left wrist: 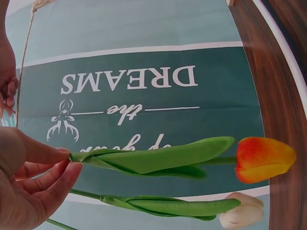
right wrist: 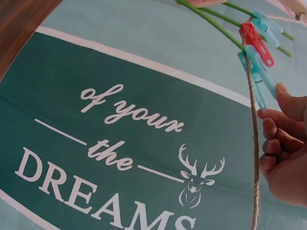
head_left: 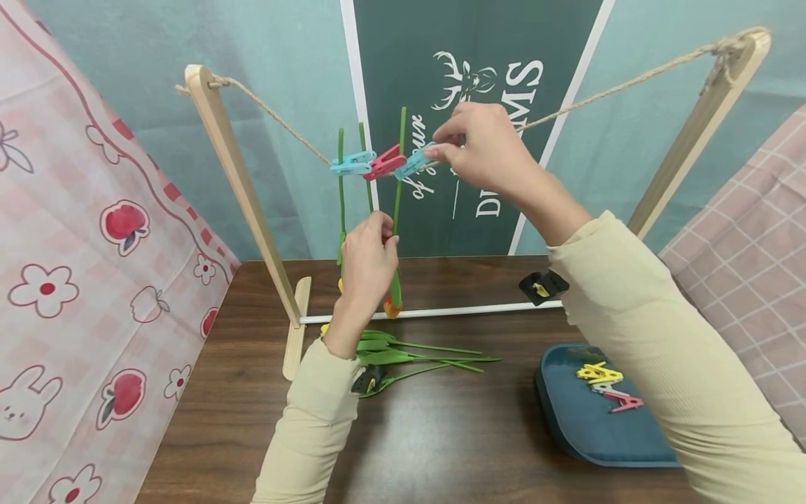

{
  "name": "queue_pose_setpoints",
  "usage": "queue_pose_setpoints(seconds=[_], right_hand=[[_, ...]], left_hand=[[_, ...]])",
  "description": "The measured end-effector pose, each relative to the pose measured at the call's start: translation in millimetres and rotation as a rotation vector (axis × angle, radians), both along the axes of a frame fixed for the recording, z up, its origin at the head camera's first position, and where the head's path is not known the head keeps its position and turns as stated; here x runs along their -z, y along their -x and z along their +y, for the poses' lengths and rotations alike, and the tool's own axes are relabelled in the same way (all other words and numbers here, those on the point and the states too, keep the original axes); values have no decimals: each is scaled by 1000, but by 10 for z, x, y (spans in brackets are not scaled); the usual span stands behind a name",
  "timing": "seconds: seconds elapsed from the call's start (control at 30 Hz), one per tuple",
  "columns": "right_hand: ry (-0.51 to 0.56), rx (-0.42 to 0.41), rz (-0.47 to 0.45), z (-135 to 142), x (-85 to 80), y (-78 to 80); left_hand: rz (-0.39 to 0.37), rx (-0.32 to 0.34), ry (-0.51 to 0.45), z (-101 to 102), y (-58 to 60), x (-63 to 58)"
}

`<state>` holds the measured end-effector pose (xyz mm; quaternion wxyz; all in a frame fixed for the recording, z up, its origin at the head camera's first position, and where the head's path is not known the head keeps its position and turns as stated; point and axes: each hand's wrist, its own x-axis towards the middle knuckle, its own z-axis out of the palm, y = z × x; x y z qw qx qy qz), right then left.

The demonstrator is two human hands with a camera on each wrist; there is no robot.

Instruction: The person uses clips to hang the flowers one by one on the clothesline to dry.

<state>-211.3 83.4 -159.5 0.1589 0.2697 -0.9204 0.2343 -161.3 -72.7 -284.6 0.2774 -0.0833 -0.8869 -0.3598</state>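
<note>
My left hand (head_left: pixel 368 259) pinches the green stem of an orange-red tulip (left wrist: pixel 265 159), whose bloom hangs downward. At the stem's upper part, a light blue clothespin (head_left: pixel 412 163) sits on the twine (head_left: pixel 277 117). Thumb and fingers of my right hand (head_left: pixel 488 147) pinch that clothespin's handle ends, as the right wrist view shows. Beside it, a red clothespin (right wrist: pixel 256 44) and another blue clothespin (head_left: pixel 352 163) are on the twine with two more stems. A pale tulip (left wrist: pixel 242 211) hangs next to the orange-red one; the third bloom is mostly hidden behind my left hand.
Wooden posts (head_left: pixel 236 182) hold up the twine, with a white rod (head_left: pixel 466 310) between them low down. Several loose tulips (head_left: pixel 384 353) lie on the table (head_left: pixel 441 441). At right, a blue tray (head_left: pixel 567 434) holds yellow, white and pink clothespins (head_left: pixel 601 378).
</note>
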Motion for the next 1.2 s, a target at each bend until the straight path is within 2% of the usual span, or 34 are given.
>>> queue_pose_setpoints(seconds=[0.3, 0.57, 0.63, 0.73, 0.93, 1.2], right_hand=[[49, 25, 23, 138, 32, -43], [126, 55, -16, 325, 85, -87], [106, 49, -33, 383, 105, -97], [23, 22, -65, 476, 140, -134], [-143, -36, -207, 665, 245, -233], [-197, -38, -339, 1058, 502, -298]], left_hand=[[-31, -1, 4, -24, -18, 36], [-31, 17, 13, -26, -38, 51], [-33, 23, 15, -28, -47, 49], [-47, 30, 17, -34, -68, 48], [-74, 35, 16, -41, -88, 46], [-46, 40, 20, -41, -81, 80]])
